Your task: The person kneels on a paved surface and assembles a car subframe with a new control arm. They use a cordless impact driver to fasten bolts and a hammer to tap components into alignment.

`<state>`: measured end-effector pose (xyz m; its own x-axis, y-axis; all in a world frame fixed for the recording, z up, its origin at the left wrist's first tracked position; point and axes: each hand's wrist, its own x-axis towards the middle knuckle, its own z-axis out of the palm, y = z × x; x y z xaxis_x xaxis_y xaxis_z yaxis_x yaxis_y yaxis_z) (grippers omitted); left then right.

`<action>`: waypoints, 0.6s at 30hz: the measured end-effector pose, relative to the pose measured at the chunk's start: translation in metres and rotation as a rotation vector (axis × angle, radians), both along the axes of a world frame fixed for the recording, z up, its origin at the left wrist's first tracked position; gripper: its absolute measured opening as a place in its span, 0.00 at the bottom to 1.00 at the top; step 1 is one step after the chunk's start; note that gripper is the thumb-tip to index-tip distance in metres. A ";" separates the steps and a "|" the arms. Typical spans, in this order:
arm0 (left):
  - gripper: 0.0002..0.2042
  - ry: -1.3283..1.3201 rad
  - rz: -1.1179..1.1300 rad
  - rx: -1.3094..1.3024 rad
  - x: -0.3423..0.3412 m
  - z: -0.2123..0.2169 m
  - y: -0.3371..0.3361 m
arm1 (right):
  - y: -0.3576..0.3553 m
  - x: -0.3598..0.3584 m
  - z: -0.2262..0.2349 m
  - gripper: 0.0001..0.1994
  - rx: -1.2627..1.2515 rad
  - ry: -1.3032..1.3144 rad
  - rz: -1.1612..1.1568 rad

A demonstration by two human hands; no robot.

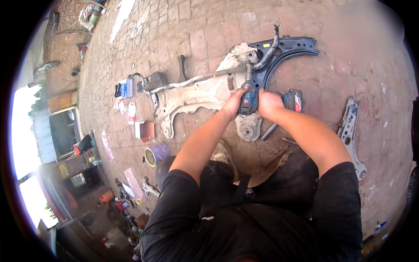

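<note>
Head view. Power tool [248, 102] held between both hands. Left-hand grip [234, 104] closed against its left side, thumb toward the nose; right-hand grip [269, 105] closed on its right side, covering the handle, battery [295, 101] jutting out beyond. Finger undersides hidden.

Key relation: the tool's long axis runs straight away from the body, nose pointing ahead of the grips at a metal fitting [251, 56] on the far corner of the pale frame [220, 89]. Contact at the tip: cannot tell. Left thumb looks slightly nearer the nose.

Frame spreads left of the grips and under the tool; its round end [247, 130] sits just on the near side. Long bar [194, 80] crosses ahead-left, toward the fitting. Dark curved arm [290, 43] ahead-right.

Room: frame and bar crowd the left; a short rod [269, 132] lies near, below the right grip. Bricks [323, 87] show right, as far as a loose metal arm [353, 153].
</note>
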<state>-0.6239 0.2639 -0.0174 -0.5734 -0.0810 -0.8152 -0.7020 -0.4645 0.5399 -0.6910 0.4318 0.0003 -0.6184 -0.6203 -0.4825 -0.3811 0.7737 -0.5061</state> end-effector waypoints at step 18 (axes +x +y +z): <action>0.25 0.084 -0.123 -0.166 -0.007 -0.031 -0.016 | -0.007 -0.001 -0.003 0.19 0.085 0.066 -0.016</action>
<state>-0.6305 0.2481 -0.0487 -0.6527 -0.1357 -0.7454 -0.6971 -0.2779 0.6610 -0.6918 0.4248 -0.0026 -0.6597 -0.5688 -0.4912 -0.3989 0.8190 -0.4126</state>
